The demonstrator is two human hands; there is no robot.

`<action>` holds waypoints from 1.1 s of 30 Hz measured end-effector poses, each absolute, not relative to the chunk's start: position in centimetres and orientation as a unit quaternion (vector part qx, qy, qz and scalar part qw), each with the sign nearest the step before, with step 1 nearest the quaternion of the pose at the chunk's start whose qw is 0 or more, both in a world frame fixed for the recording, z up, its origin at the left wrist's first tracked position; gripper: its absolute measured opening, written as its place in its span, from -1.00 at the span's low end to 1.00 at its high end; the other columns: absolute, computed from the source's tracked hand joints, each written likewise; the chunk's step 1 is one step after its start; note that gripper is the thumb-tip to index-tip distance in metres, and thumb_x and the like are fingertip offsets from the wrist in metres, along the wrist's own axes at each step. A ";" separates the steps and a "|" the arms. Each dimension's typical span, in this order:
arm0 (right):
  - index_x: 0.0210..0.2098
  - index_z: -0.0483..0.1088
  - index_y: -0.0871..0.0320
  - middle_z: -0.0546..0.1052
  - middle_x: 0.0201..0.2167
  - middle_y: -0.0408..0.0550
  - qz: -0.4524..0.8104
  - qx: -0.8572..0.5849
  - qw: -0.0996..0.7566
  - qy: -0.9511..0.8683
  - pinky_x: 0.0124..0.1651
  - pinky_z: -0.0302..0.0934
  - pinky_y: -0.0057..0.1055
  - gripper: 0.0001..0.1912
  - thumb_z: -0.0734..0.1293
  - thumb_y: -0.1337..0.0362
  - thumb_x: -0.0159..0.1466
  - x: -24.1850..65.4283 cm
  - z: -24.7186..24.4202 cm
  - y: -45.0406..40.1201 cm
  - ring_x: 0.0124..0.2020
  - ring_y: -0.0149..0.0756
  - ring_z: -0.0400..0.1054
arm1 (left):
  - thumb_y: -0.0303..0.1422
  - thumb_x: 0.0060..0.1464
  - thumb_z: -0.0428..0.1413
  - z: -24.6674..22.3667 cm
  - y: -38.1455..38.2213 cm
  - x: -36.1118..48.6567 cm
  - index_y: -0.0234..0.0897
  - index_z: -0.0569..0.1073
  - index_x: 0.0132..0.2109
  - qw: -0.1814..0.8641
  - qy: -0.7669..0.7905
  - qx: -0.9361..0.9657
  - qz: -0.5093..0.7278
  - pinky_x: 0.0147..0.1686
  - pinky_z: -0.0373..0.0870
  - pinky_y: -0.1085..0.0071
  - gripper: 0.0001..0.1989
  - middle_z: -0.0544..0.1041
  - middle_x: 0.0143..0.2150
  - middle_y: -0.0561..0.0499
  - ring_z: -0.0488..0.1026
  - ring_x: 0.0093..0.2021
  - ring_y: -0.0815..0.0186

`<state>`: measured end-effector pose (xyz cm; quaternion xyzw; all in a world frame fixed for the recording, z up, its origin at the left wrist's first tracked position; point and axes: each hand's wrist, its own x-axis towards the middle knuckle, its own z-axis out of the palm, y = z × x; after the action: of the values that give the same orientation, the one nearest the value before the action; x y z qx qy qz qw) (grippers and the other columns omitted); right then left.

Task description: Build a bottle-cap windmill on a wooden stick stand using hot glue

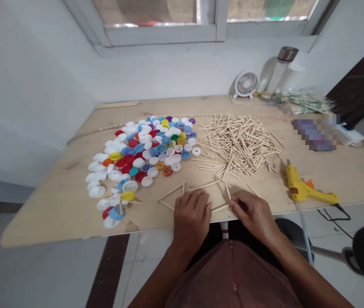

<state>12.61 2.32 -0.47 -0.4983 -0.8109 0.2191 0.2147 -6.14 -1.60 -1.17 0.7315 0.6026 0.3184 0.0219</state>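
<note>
Plywood table (57, 205), left hand (191, 218) palm-down on sticks (201, 186), right hand (255, 214) seemingly pinching one stick (227, 191).

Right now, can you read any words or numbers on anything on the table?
No text can be read.
Bottle caps: a few carry small marks, too small to read.
Yellow glue gun: no readable label.
Object at the table's right: blurred out, unreadable.
Small fan and bottle: no visible writing.
</note>
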 end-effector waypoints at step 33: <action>-0.33 0.42 0.13 0.51 -0.45 -0.10 0.218 -0.507 0.252 -0.794 -0.37 0.21 -0.44 -0.78 0.18 0.22 0.32 13.4 -0.1 1.9 -0.44 -0.34 0.37 | -0.42 0.18 0.00 -0.7 -4.3 -11.3 -0.26 0.41 -0.19 -0.054 0.673 0.672 0.306 -0.22 0.28 0.21 -0.89 0.53 -0.32 -0.06 0.42 -0.23 0.14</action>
<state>13.37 1.85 -0.09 -0.5074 -0.7945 0.2185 0.2523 -11.26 -4.27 -0.70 0.6716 0.6728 0.3056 -0.0539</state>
